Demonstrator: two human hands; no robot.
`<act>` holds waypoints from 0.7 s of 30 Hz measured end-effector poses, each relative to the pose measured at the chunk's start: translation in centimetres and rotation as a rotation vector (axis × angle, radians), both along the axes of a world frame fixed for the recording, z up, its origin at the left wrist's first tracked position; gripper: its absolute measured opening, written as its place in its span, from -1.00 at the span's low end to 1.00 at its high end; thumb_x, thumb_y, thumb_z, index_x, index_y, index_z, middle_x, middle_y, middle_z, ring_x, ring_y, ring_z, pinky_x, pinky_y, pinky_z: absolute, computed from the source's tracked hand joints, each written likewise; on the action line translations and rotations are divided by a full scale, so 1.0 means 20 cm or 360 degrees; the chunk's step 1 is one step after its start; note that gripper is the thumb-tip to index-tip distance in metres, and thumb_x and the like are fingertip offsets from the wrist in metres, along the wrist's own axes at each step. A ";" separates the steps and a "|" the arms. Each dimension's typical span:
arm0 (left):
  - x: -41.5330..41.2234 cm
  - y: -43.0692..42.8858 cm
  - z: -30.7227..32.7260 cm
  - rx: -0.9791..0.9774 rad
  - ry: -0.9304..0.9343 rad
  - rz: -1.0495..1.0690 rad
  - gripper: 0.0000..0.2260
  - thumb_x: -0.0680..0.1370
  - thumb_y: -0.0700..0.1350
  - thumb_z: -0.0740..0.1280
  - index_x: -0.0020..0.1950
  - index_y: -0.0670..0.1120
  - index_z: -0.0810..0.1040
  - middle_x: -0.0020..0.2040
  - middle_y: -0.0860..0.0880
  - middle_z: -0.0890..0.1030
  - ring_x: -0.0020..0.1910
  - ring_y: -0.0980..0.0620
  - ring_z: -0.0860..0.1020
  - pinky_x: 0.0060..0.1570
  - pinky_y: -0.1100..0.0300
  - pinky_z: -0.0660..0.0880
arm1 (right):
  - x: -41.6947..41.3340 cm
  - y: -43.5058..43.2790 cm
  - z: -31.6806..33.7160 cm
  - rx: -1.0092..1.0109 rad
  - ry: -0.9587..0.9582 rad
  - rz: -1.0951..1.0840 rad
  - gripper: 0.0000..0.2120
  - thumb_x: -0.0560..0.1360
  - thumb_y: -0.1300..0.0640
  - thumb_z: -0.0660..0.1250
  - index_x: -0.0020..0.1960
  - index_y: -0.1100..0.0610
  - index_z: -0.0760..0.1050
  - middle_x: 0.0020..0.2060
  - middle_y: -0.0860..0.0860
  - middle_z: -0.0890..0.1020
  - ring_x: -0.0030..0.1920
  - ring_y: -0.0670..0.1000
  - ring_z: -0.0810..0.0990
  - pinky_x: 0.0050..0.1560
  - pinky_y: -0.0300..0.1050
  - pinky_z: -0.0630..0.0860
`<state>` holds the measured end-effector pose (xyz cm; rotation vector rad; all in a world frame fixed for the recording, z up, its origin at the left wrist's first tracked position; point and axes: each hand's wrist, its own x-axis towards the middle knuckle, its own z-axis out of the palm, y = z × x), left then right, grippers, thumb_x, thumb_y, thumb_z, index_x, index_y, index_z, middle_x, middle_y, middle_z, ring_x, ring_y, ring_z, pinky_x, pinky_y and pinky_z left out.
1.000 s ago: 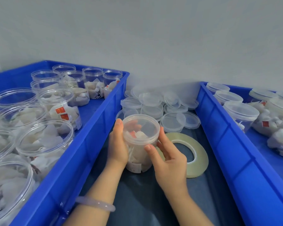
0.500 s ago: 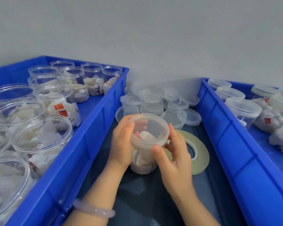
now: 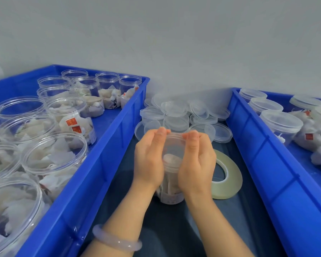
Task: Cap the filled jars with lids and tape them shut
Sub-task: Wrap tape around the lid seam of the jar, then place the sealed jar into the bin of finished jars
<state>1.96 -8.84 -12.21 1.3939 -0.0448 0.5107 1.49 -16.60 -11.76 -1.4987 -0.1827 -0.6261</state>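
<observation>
The filled jar (image 3: 171, 196) stands on the dark desk (image 3: 174, 229) between two blue crates (image 3: 104, 160). The left hand (image 3: 148, 160) and the right hand (image 3: 196, 164) curl round the jar from both sides, their fingertips on the far edge of its clear lid (image 3: 174, 145). A tape roll (image 3: 228, 182) lies just beside the right hand.

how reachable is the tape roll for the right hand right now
Probably yes: the tape roll lies flat just beside the right hand, with nothing between them. That hand and the left hand are both gripping the capped jar, though, so it would have to let go first.
</observation>
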 end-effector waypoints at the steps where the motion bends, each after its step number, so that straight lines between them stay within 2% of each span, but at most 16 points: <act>1: 0.00 0.00 0.00 0.0001 0.0001 -0.0031 -0.67 0.47 0.11 0.19 -0.06 -0.10 0.60 -0.19 0.01 0.65 -0.14 0.05 0.61 -0.07 0.11 0.53 | 0.00 0.00 0.00 0.0011 -0.0013 -0.0002 -0.54 0.42 -0.25 0.08 -0.12 0.12 0.48 -0.32 -0.18 0.56 -0.23 -0.29 0.53 -0.19 -0.47 0.37; 3: 0.00 0.04 0.02 0.0021 0.0091 -0.0119 -0.61 0.46 0.19 0.27 -0.06 -0.13 0.60 -0.19 0.00 0.66 -0.15 0.06 0.60 -0.08 0.13 0.53 | 0.00 -0.01 -0.02 0.0045 0.0027 0.0034 -0.61 0.44 -0.24 0.11 -0.06 0.06 0.46 -0.23 -0.17 0.55 -0.18 -0.30 0.52 -0.16 -0.47 0.37; 5: 0.02 0.09 0.06 0.0033 0.0234 -0.0243 -0.44 0.41 0.37 0.25 -0.06 -0.13 0.63 -0.16 -0.02 0.69 -0.15 0.08 0.63 -0.08 0.16 0.53 | -0.01 -0.02 -0.02 0.0050 0.0115 0.0106 -0.64 0.46 -0.21 0.15 0.10 0.01 0.44 -0.09 -0.20 0.56 -0.07 -0.36 0.52 -0.08 -0.51 0.36; 7: 0.03 0.11 0.09 0.0126 0.0270 -0.0291 -0.37 0.36 0.39 0.12 0.03 -0.10 0.63 -0.04 -0.01 0.69 -0.01 0.08 0.63 0.11 0.11 0.52 | 0.00 -0.04 -0.02 -0.0008 0.0204 0.0206 -0.52 0.44 -0.21 0.13 0.28 -0.05 0.37 0.11 -0.22 0.54 0.07 -0.41 0.47 0.02 -0.55 0.33; 9: 0.02 0.06 0.10 0.0123 0.0178 -0.0267 -0.42 0.43 0.36 0.14 0.03 -0.08 0.63 -0.03 0.00 0.69 0.05 0.06 0.63 0.19 0.07 0.48 | 0.01 -0.07 -0.01 0.0036 0.0252 0.0296 -0.36 0.40 -0.29 0.13 0.41 -0.05 0.31 0.29 -0.22 0.45 0.22 -0.41 0.39 0.14 -0.56 0.29; 10: 0.01 0.03 0.09 0.0084 0.0126 -0.0238 -0.46 0.46 0.33 0.17 -0.02 -0.10 0.65 -0.07 0.00 0.71 0.01 0.06 0.64 0.15 0.11 0.51 | 0.01 -0.08 0.00 0.0072 0.0263 0.0307 -0.35 0.39 -0.33 0.12 0.37 -0.03 0.41 0.28 -0.21 0.49 0.26 -0.36 0.39 0.18 -0.51 0.31; 11: 0.01 0.00 0.09 0.0060 0.0091 -0.0203 -0.51 0.48 0.27 0.18 -0.11 -0.12 0.65 -0.12 -0.01 0.71 -0.04 0.05 0.65 0.09 0.15 0.53 | 0.01 -0.08 0.02 0.0099 0.0238 0.0291 -0.42 0.39 -0.35 0.10 0.23 -0.05 0.55 0.17 -0.21 0.59 0.25 -0.30 0.45 0.17 -0.44 0.36; 13: 0.02 -0.02 0.08 0.0019 0.0064 -0.0142 -0.56 0.48 0.17 0.16 -0.31 -0.14 0.60 -0.19 -0.05 0.71 -0.11 -0.03 0.65 0.01 0.09 0.54 | 0.00 -0.07 0.03 0.0104 0.0159 0.0185 -0.58 0.49 -0.26 0.06 -0.11 -0.15 0.67 -0.16 -0.22 0.69 0.05 -0.23 0.61 0.03 -0.39 0.45; 14: 0.02 -0.02 0.07 0.0004 0.0074 -0.0113 -0.57 0.48 0.17 0.16 -0.38 -0.12 0.55 -0.22 -0.10 0.69 -0.12 -0.11 0.64 0.01 0.00 0.52 | 0.01 -0.06 0.02 0.0111 0.0154 0.0130 -0.56 0.51 -0.21 0.06 -0.22 -0.12 0.67 -0.21 -0.17 0.70 -0.03 -0.18 0.64 0.00 -0.34 0.49; 16: 0.02 -0.01 0.07 0.0034 0.0099 -0.0063 -0.59 0.46 0.19 0.17 -0.43 -0.07 0.47 -0.19 -0.23 0.64 -0.09 -0.23 0.58 0.04 -0.13 0.48 | 0.02 -0.07 0.02 0.0113 0.0170 0.0080 -0.58 0.50 -0.21 0.06 -0.17 -0.06 0.64 -0.19 -0.08 0.71 -0.05 -0.11 0.67 0.03 -0.24 0.53; 17: 0.02 -0.01 0.08 0.0064 0.0117 -0.0082 -0.61 0.45 0.20 0.18 -0.41 -0.05 0.48 -0.18 -0.23 0.63 -0.09 -0.21 0.58 0.06 -0.10 0.48 | 0.02 -0.07 0.02 0.0109 0.0175 0.0084 -0.58 0.50 -0.21 0.06 -0.13 -0.03 0.63 -0.18 -0.06 0.72 -0.05 -0.10 0.67 0.03 -0.25 0.53; 19: 0.04 0.02 0.10 0.0050 0.0172 -0.0254 -0.66 0.43 0.21 0.21 -0.35 -0.01 0.55 -0.22 -0.10 0.66 -0.16 -0.04 0.61 0.03 0.06 0.51 | 0.03 -0.08 0.02 0.0095 0.0210 0.0144 -0.56 0.51 -0.19 0.05 -0.09 0.02 0.63 -0.16 -0.07 0.72 -0.04 -0.12 0.66 0.00 -0.32 0.50; 21: 0.06 0.07 0.12 0.0020 0.0256 -0.0400 -0.63 0.41 0.23 0.22 -0.21 -0.06 0.56 -0.17 -0.08 0.67 -0.14 0.00 0.61 0.06 0.03 0.48 | 0.03 -0.09 0.02 0.0073 0.0265 0.0178 -0.48 0.53 -0.21 0.02 -0.01 0.10 0.63 -0.08 -0.04 0.71 0.01 -0.16 0.64 -0.06 -0.39 0.47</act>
